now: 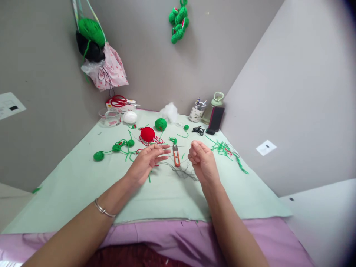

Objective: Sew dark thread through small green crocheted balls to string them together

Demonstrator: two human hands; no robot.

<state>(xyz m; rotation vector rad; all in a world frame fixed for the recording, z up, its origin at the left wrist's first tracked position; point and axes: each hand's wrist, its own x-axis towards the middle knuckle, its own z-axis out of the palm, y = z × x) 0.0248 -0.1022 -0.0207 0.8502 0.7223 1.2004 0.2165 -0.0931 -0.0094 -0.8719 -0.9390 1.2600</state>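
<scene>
A thin grey thread (180, 146) runs nearly straight between my two hands. My right hand (202, 159) is closed, thumb and forefinger pinching one end of it. With thumb against forefinger, my left hand (147, 161) has the other end, its remaining fingers loosely stretched out; the exact grip is partly hidden. Orange-handled thread snips (176, 155) lie on the table between the hands, blades pointing away. Just beyond their tips is a small green crocheted piece (172, 140). More of the grey thread lies in loose loops below the snips.
Behind my left hand sit a red yarn ball (147, 134), a green yarn ball (160, 124) and green crocheted pieces (116, 147). Green yarn scraps (222, 147) lie right. Farther back are a clear tub (110, 118), red scissors (119, 101), white stuffing (169, 112), a pen cup (197, 112) and a phone (216, 118).
</scene>
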